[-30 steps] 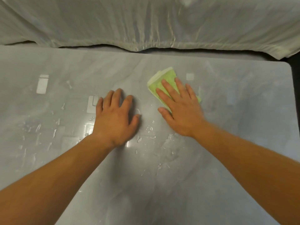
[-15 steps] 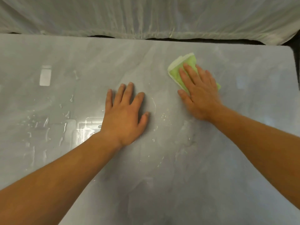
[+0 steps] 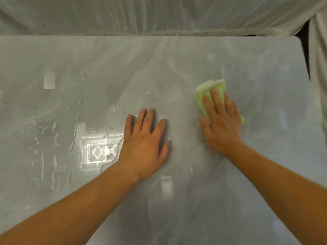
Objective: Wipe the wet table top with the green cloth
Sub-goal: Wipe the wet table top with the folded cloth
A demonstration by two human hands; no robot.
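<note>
A folded green cloth (image 3: 209, 89) lies on the grey marbled table top (image 3: 177, 59), right of centre. My right hand (image 3: 221, 122) presses flat on the cloth with straight fingers and covers most of it. My left hand (image 3: 146, 140) rests flat on the bare table near the middle, fingers spread, holding nothing. Water drops and a puddle (image 3: 95, 149) glisten on the left half of the table, just left of my left hand.
White sheeting (image 3: 159, 15) hangs along the table's far edge and past the right edge. A dark gap (image 3: 305, 41) shows at the far right corner. The right part of the table looks dull, with few drops.
My right hand has slid the cloth to the right and away from my left hand, then back toward me a little. My left hand stays flat in about the same place.
</note>
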